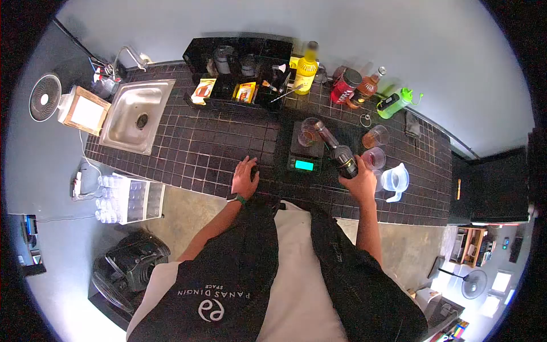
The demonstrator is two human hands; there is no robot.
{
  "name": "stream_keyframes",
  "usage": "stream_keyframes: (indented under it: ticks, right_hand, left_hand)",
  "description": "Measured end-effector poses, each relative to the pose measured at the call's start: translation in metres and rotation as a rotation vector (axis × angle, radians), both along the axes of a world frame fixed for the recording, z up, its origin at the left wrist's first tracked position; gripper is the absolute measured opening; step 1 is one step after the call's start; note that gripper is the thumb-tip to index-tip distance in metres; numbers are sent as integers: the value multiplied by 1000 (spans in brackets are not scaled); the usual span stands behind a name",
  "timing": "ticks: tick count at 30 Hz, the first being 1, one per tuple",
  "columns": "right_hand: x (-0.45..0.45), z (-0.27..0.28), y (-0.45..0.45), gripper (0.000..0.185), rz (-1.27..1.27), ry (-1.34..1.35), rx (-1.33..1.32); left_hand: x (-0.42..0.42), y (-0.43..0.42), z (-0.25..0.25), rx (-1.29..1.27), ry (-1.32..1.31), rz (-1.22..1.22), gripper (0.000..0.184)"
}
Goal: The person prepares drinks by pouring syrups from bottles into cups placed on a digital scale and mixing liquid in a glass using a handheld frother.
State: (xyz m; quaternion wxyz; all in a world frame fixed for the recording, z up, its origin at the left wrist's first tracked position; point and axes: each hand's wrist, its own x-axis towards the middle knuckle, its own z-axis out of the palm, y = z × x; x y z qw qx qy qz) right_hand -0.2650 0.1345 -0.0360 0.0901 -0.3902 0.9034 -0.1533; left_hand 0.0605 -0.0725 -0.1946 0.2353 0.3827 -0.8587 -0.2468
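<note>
My right hand is wrapped round the base of a dark glass bottle. The bottle leans to the left, its neck over a clear cup that stands on a black digital scale with a lit green display. Near the counter's front edge, my left hand rests on the dark tiles, its fingers partly curled, close to a small dark thing I cannot make out. Clear cups, one with brown liquid and one with reddish liquid, stand right of the bottle.
A clear jug stands beside my right hand. Along the wall are a yellow bottle, a red container, an amber bottle and a green bottle. A black organizer and a sink are further left.
</note>
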Motion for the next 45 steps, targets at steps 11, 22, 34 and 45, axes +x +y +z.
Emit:
stream_keyframes:
  ticks: [11, 22, 34, 45]
  right_hand:
    - [-3, -6, 4, 90, 8, 14, -17]
    - [1, 1, 0, 90, 6, 28, 21]
    - [1, -1, 0, 90, 6, 8, 10]
    - [0, -10, 0, 91, -3, -44, -27]
  left_hand:
    - [1, -2, -8, -23, 12, -17, 44]
    - [1, -1, -6, -23, 34, -9, 45]
    - [2, -3, -9, -22, 28, -33, 49]
    - [1, -1, -4, -22, 8, -16, 49]
